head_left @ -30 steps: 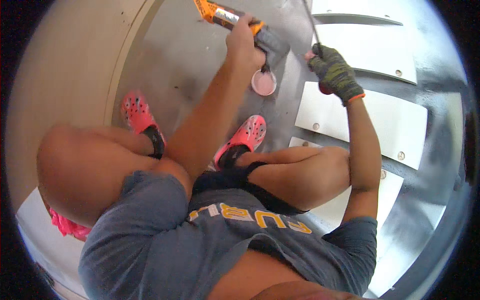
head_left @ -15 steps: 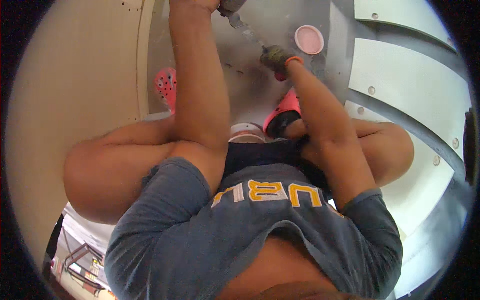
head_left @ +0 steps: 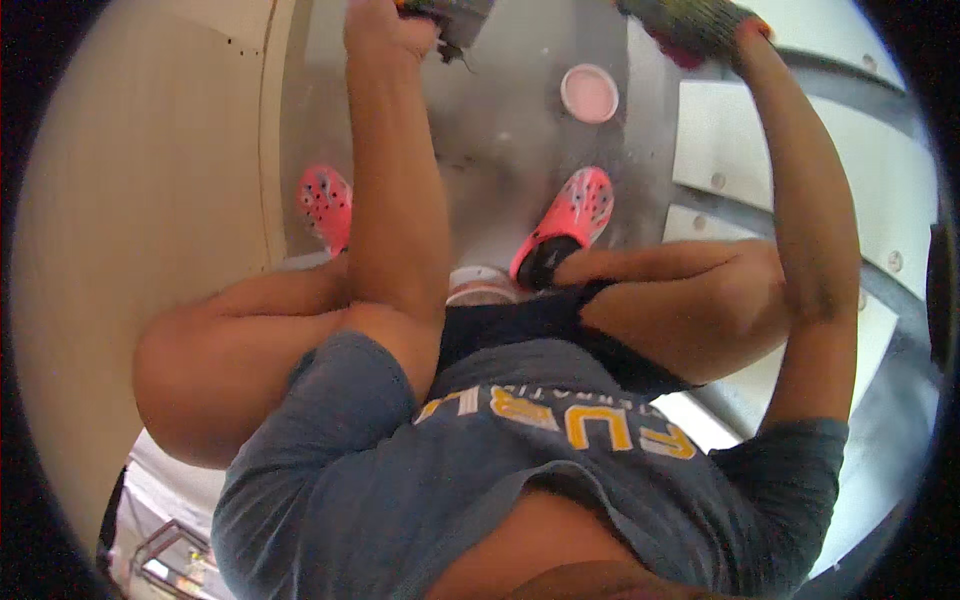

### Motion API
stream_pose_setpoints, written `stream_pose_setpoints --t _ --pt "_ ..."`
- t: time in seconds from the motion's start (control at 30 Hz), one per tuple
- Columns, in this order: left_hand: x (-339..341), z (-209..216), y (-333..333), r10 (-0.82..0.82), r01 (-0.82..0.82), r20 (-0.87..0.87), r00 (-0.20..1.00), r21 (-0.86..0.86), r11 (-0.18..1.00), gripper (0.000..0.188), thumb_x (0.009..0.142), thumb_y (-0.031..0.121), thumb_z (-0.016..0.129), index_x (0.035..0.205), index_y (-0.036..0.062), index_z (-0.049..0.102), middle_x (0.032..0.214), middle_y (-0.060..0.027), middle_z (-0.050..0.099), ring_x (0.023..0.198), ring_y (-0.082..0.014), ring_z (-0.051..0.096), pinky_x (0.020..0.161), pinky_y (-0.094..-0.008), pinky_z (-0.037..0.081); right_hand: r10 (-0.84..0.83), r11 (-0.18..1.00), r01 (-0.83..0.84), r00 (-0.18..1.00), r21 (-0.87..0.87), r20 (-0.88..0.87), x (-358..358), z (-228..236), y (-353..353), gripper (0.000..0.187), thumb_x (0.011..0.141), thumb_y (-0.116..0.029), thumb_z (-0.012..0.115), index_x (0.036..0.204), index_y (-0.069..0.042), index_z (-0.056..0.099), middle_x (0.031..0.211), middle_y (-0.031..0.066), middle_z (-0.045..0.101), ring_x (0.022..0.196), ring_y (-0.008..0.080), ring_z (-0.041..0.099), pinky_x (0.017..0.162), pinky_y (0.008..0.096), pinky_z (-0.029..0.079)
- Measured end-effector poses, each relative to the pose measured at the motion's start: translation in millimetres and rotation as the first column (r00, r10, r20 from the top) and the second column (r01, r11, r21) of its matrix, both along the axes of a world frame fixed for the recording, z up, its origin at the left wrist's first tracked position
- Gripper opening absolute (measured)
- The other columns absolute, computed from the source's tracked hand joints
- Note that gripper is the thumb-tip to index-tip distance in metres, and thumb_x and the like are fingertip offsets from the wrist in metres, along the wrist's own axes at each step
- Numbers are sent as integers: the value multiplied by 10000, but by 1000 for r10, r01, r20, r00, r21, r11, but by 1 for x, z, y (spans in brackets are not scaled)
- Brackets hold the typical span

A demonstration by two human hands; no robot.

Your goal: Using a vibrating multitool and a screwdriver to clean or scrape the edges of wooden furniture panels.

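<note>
My left hand (head_left: 405, 25) reaches to the top edge, partly cut off. Beside it is a dark grey, blocky object (head_left: 462, 14), with a small dark piece hanging below; whether the fingers grip it cannot be seen. At the upper right is my right hand (head_left: 700, 28), in a dark green knitted glove with an orange cuff and some dark red underneath. Its fingertips run past the frame edge, and no tool shows in it. Nearest below it, a round, shallow pink dish or lid (head_left: 590, 94) with a pale rim lies on the grey floor.
A round whitish container (head_left: 480, 285) stands between my legs. Pink clogs (head_left: 578, 212) are on my feet. A beige panel (head_left: 150, 180) rises along the left; white panels (head_left: 735, 145) with round fasteners line the right. Dark specks mark the grey floor (head_left: 500, 130).
My right hand has swung up and right, away from my left. The thin metal tool that stretched between the hands is out of sight. My left hand has shifted slightly.
</note>
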State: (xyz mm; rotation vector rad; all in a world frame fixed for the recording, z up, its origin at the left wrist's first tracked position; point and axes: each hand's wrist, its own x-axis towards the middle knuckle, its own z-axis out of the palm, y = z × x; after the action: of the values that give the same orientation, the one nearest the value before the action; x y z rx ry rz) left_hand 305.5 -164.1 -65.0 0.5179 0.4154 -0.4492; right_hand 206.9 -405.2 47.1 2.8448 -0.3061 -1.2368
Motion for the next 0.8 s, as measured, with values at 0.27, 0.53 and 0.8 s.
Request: stream_pose_setpoints --t 0.27,0.53,0.8 --pt "-46 21 -44 -29 -16 -199 980 -222 975 205 929 206 507 1036 34 538 959 -124 633 906 -292 630 839 -469 519 -105 935 27 973 355 204 -116 77 62 534 892 -181 577 1407 -218 440 1036 165 664 952 306 666 836 399 501" --pt "-48 20 -47 -54 -18 -240 969 -289 957 178 946 213 525 1028 55 533 881 -95 632 847 -269 650 815 -470 544 -237 894 85 923 440 304 -114 88 78 406 931 -211 563 1337 -204 544 980 187 674 840 336 666 743 395 501" --pt "-42 13 -54 -52 -8 -189 981 -301 953 175 955 211 551 1033 56 527 890 -97 627 823 -257 640 823 -456 543 -242 916 103 912 387 331 -120 85 61 402 948 -289 573 1345 -227 554 926 170 684 747 295 670 702 369 506"
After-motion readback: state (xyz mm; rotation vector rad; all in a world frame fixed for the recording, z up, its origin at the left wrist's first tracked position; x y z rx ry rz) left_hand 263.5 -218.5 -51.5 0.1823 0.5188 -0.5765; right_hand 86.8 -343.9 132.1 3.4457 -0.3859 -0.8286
